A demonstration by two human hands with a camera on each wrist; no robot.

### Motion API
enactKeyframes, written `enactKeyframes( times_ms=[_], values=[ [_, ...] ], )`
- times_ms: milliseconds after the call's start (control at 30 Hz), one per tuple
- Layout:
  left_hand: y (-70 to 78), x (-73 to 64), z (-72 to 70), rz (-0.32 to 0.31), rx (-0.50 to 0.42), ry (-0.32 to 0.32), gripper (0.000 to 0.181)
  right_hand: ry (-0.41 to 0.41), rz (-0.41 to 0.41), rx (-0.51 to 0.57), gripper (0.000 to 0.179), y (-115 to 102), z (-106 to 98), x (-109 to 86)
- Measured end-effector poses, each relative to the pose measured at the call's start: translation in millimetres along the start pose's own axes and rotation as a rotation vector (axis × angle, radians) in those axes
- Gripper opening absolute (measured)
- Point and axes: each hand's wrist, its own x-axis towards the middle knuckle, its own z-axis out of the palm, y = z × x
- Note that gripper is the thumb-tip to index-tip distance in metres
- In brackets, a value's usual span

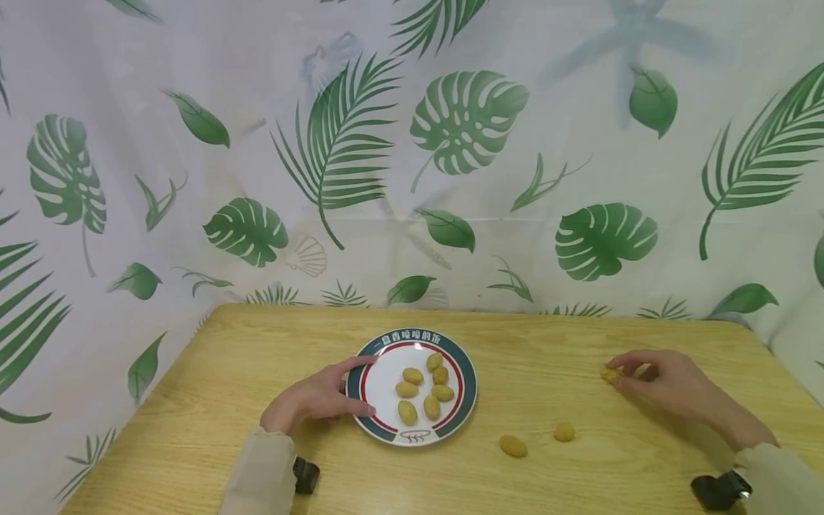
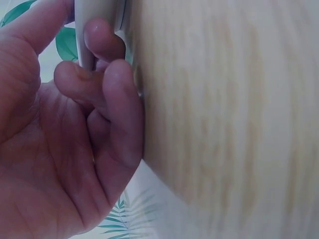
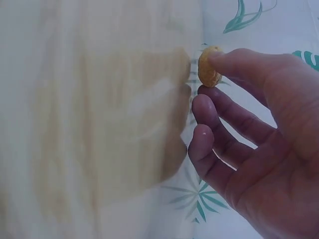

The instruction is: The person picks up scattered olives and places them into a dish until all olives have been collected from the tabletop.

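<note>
A white plate (image 1: 393,356) with a dark green rim and a red ring lies on the table, bearing several small yellow oval pieces (image 1: 413,375). At its left side, my left hand (image 1: 315,395) grips the rim; the left wrist view shows curled fingers (image 2: 122,104) around the plate's edge. Over at the right, my right hand (image 1: 672,386) pinches a yellow-brown oval piece (image 3: 208,67) with a rough surface, between thumb and forefinger. Its other fingers are loosely curled. Two similar loose pieces, one oval (image 1: 513,446) and one rounder (image 1: 564,431), lie between plate and right hand.
The wooden table (image 1: 541,357) ends at the back against a pale sheet (image 1: 502,265) printed with green leaves. Each wrist wears a black strap device, one on the left (image 1: 306,476) and one on the right (image 1: 721,491).
</note>
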Motion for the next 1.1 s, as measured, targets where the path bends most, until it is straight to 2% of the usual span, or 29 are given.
enactKeyframes(
  times_ms=[600,1100],
  values=[
    [0.3,0.1,1.2,-0.012,-0.012,0.009,0.084,0.049,-0.099,0.025,0.020,-39,7,17.8],
    [1.0,-0.3,0.8,-0.021,-0.004,0.015,0.085,0.033,-0.139,0.098,0.019,-72,18,36.2]
  ],
)
